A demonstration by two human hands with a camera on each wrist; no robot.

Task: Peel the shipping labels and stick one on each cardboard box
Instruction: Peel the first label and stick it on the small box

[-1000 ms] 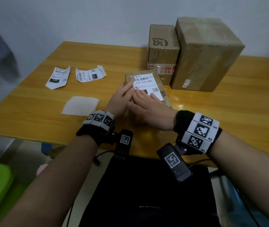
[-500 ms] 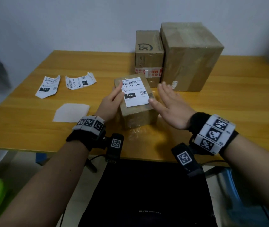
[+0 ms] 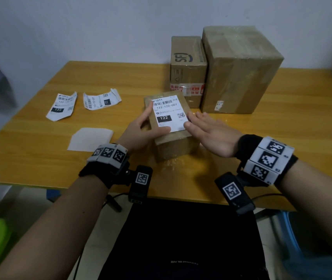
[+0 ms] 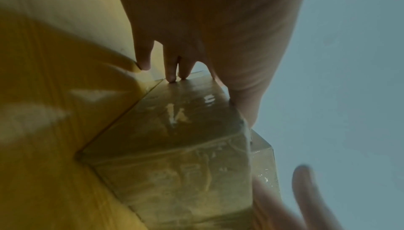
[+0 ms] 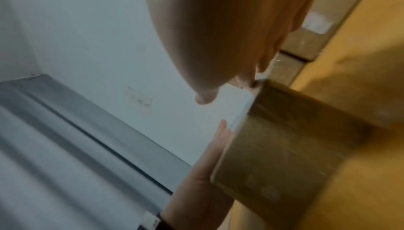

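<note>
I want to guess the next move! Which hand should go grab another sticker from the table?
Probably the left hand. The two loose labels lie on the table's left side, nearer to it. But it now grips the small box, so it must let go first. The right hand is open but farther away.

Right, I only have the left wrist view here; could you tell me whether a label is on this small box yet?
Observer: Yes, a white shipping label lies flat on top of the small box.
Operator: Thank you. What is the right hand doing?
Observer: The right hand is open, its thumb tip at the label's near right corner.
Operator: Are any labels left?
Observer: A loose label and a second label lie on the table, left of the box.
</note>
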